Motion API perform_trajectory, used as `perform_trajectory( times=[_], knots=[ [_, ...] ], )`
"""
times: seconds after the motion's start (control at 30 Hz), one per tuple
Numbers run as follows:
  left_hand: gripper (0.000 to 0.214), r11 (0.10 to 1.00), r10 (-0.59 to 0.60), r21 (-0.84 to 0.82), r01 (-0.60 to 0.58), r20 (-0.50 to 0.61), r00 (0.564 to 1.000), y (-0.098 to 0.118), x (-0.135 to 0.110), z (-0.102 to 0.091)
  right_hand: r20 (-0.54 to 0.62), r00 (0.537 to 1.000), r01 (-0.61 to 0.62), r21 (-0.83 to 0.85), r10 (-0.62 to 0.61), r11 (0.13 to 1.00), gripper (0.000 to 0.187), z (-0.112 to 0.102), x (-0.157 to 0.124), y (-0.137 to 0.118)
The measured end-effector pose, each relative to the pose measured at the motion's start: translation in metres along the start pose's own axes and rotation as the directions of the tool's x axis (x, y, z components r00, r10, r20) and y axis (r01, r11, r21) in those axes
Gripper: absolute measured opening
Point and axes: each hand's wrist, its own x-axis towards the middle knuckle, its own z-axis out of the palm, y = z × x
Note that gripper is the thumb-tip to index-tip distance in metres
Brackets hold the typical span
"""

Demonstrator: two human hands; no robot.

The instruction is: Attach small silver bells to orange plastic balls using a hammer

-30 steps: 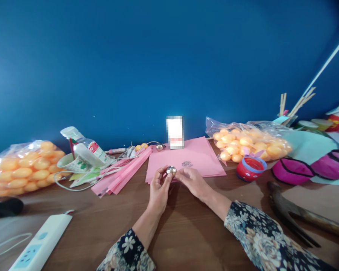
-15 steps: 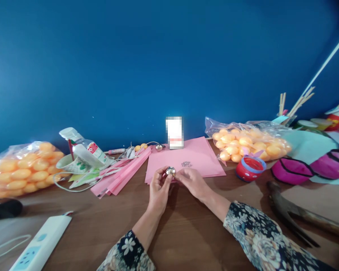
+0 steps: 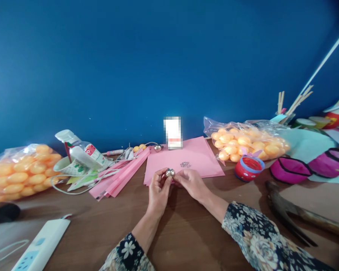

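A small shiny silver bell [image 3: 170, 172] is pinched in the fingertips of my left hand [image 3: 158, 190], just above the near edge of a stack of pink paper [image 3: 183, 160]. My right hand [image 3: 191, 182] is closed in a pinch right beside the bell and touches its right side; whatever it holds there is too small to see. A second silver bell [image 3: 158, 148] lies at the far end of the pink paper, and a small silvery ornament [image 3: 185, 164] rests on the sheet.
Bags of orange balls sit at the left [image 3: 18, 173] and back right [image 3: 248, 143]. Pink paper strips [image 3: 120, 175], a tipped bottle [image 3: 81, 148], a power strip [image 3: 41, 246], a red cup [image 3: 249, 168], magenta bowls [image 3: 289, 170] and dark scissors-like tool [image 3: 285, 214] lie on the wooden table.
Both hands stay together on the bell; the view has tilted slightly, nothing else moved.
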Motion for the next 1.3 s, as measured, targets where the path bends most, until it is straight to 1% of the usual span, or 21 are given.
perform_trajectory(
  times=[0.1,0.2,0.27,0.33,0.4,0.47,0.53,0.67,0.8,1.03,1.13,1.2,1.27,1.3],
  knots=[
    [0.032,1.0,0.003,0.018,-0.003,0.005,1.0,0.0,0.0,0.0,-0.011,1.0,0.006,-0.011,-0.006,1.0,0.029,0.0,0.0,0.002],
    [0.032,0.999,0.013,0.041,-0.013,0.001,1.0,0.002,-0.001,0.0,-0.014,1.0,0.01,-0.074,-0.012,0.997,0.028,-0.002,0.001,0.005],
    [0.032,0.999,0.014,0.047,-0.014,0.008,1.0,0.002,-0.001,0.0,-0.044,0.999,0.017,-0.125,-0.023,0.992,0.028,-0.003,0.002,0.008],
    [0.033,0.999,-0.001,0.042,0.0,0.029,1.0,0.003,-0.001,0.0,-0.085,0.996,0.025,-0.133,-0.036,0.991,0.029,-0.003,0.004,0.011],
    [0.035,1.0,-0.022,0.023,0.021,0.047,0.999,0.001,-0.001,-0.001,-0.08,0.995,0.046,-0.082,-0.053,0.996,0.033,-0.002,0.004,0.012],
    [0.038,0.999,-0.043,-0.018,0.044,0.056,0.998,-0.001,0.0,-0.002,-0.027,0.997,0.077,-0.007,-0.077,0.997,0.034,-0.001,0.003,0.011],
    [0.039,0.995,-0.061,-0.072,0.065,0.053,0.997,-0.005,0.0,-0.002,0.016,0.996,0.081,0.051,-0.082,0.995,0.035,-0.001,0.001,0.008],
    [0.042,0.989,-0.081,-0.117,0.085,0.038,0.996,-0.007,0.0,-0.003,0.047,0.996,0.068,0.081,-0.072,0.994,0.038,-0.003,0.0,0.002],
    [0.046,0.993,-0.084,-0.084,0.087,0.044,0.996,-0.004,0.0,-0.001,0.024,0.993,0.113,-0.008,-0.113,0.994,0.034,-0.004,-0.001,0.0],
    [0.042,0.997,-0.08,0.01,0.08,-0.015,0.997,0.001,0.002,0.003,0.002,0.99,0.142,-0.111,-0.143,0.984,0.028,-0.001,-0.004,0.002],
    [0.044,0.996,-0.076,0.041,0.077,-0.017,0.997,0.002,0.005,0.002,-0.002,0.987,0.158,-0.144,-0.16,0.977,0.026,0.003,-0.003,0.005],
    [0.044,0.994,-0.063,0.083,0.065,-0.025,0.998,0.003,0.005,0.001,-0.049,0.972,0.216,-0.189,-0.229,0.958,0.023,0.006,-0.004,0.005],
    [0.044,0.99,-0.087,0.108,0.087,-0.009,0.996,0.004,0.004,-0.001,-0.115,0.947,0.267,-0.241,-0.301,0.933,0.021,0.007,-0.011,0.001],
    [0.046,0.99,-0.104,0.094,0.104,-0.002,0.995,0.004,0.003,-0.002,-0.131,0.939,0.275,-0.27,-0.318,0.923,0.021,0.007,-0.017,-0.003]
  ],
)
